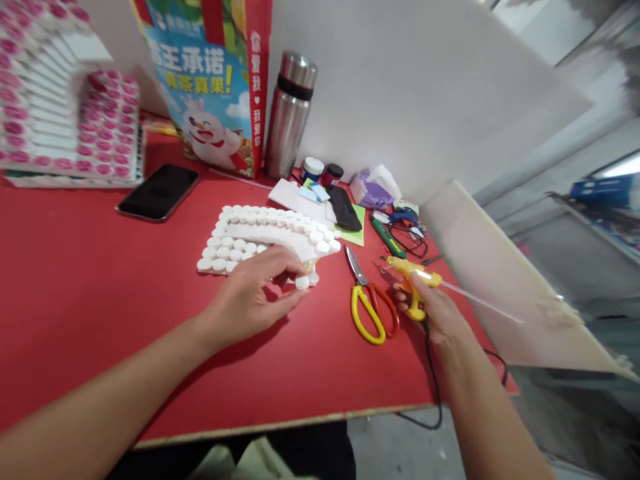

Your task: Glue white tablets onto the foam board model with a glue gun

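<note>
We see our left hand (250, 297) resting low on the red table (90, 287), fingers curled narrow, with the thumb and fingertips pinching a small white disc (302, 283) at the hand's 3 o'clock. That disc sits just at the near edge of the white foam piece (265, 237), a curved board studded with rows of the same white discs, which lies at 12 o'clock from the left hand and touches its fingertips.

Our right hand (433, 313) is wrapped firmly around the handle of a yellow glue gun (411, 280), whose nozzle points toward 10 o'clock, at the foam piece. A clear glue stick juts out behind the gun toward 3 o'clock, and a black cord (433, 373) trails from the handle down over the table edge at 6 o'clock. The gun's tip is apart from the foam piece, with a pair of scissors (370, 303), one handle yellow and one red, lying between the two hands, just beside the right hand at its 9 o'clock.

Farther back, at 11 o'clock from the left hand, lies a dark phone (159, 192); at 12 o'clock stands a steel flask (291, 113) beside a printed bag (215, 80). Pink-dotted stacked pieces (65, 113) fill the far left corner.
</note>
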A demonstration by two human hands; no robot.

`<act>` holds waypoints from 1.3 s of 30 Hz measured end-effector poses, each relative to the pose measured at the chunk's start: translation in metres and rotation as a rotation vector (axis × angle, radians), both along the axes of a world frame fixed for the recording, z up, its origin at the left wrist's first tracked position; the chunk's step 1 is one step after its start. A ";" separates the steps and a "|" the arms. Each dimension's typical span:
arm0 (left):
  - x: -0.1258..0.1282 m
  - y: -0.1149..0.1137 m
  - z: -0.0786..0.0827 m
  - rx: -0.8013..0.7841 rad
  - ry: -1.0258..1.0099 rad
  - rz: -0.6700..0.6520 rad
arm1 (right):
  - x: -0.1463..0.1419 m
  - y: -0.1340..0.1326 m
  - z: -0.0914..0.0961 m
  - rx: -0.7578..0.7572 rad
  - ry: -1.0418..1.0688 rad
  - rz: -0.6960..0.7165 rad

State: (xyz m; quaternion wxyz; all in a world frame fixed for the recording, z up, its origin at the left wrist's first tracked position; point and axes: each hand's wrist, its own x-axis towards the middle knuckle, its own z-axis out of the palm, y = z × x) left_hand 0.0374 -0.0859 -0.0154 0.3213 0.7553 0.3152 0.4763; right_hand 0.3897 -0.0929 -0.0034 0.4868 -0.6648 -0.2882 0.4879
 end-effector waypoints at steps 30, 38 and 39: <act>0.012 -0.014 -0.006 0.357 0.454 0.340 | -0.178 -0.043 0.033 0.453 -0.943 0.563; 0.014 -0.016 -0.004 0.443 0.618 0.396 | -0.185 -0.029 0.018 0.378 -0.972 0.500; 0.013 -0.015 -0.003 0.443 0.622 0.398 | -0.187 -0.028 0.017 0.378 -0.965 0.498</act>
